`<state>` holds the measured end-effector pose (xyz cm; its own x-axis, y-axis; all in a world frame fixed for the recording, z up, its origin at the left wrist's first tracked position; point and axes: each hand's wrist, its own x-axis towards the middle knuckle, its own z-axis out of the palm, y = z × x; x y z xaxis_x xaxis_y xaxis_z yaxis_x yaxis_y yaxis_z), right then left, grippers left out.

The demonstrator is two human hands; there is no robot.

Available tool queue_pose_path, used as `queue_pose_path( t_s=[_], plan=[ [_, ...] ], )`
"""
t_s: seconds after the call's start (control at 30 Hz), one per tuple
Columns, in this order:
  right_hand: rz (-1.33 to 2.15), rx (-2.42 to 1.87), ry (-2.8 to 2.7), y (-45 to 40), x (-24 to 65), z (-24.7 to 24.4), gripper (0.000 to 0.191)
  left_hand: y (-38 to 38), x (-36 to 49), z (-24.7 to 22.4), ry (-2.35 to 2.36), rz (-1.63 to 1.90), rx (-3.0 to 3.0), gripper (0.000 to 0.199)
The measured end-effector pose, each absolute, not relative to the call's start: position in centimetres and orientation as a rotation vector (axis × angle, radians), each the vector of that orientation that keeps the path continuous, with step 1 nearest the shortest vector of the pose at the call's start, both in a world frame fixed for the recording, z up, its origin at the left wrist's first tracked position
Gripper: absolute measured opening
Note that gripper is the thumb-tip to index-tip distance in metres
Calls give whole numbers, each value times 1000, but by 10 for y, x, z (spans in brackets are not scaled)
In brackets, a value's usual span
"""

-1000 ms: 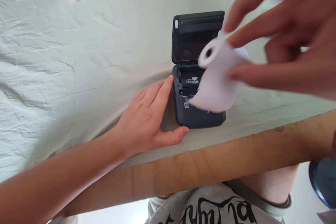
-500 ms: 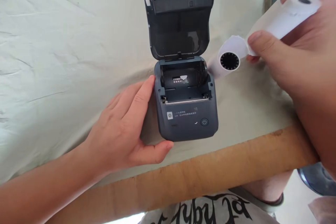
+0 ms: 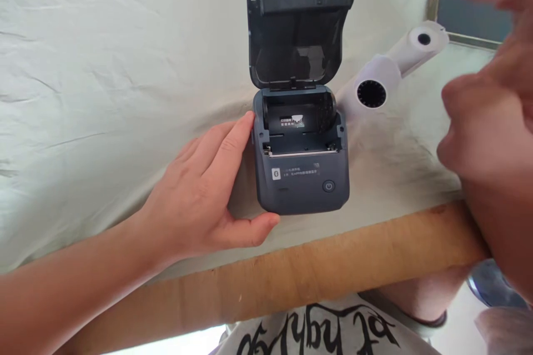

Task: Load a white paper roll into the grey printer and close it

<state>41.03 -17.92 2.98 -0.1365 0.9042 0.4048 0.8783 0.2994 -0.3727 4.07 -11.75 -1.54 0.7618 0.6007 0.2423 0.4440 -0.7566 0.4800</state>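
Note:
A dark blue-grey portable label printer point(image 3: 302, 183) lies on the cloth with its black lid point(image 3: 297, 33) swung up and its paper bay exposed. My left hand point(image 3: 204, 183) rests against its left side, fingers stretched out, forefinger touching the side and thumb at the front corner. To the printer's right are two white paper rolls: one with a wide black core point(image 3: 377, 71), and a slimmer roll point(image 3: 412, 52) with a small dark hole, lying behind it. At the right edge, my right hand point(image 3: 487, 77) is blurred, thumb and fingers apart, with nothing visible in it.
A dark phone-like slab point(image 3: 474, 14) lies at the upper right, partly behind my right hand. Pale wrinkled cloth point(image 3: 104, 66) covers the surface, and a wooden edge strip point(image 3: 291, 266) runs along the front, above my lap.
My right hand has let go of the slim white roll and drawn back to the right. That roll now lies beside the other one. My left hand keeps its place at the printer.

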Motion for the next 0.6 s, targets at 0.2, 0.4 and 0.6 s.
queue_pose_path(
  t_s=[0.2,0.4,0.6],
  plan=[
    [134,-1297,-2353,-178,386,24,46,-118,42,-16,791,527,2651,102],
    [-162,-1414,-2233,-177,392,17,35,-116,42,-13,808,492,2635,103],
    [-33,-1534,-2132,-170,381,14,33,-119,42,-14,808,492,2620,101]
  ],
)
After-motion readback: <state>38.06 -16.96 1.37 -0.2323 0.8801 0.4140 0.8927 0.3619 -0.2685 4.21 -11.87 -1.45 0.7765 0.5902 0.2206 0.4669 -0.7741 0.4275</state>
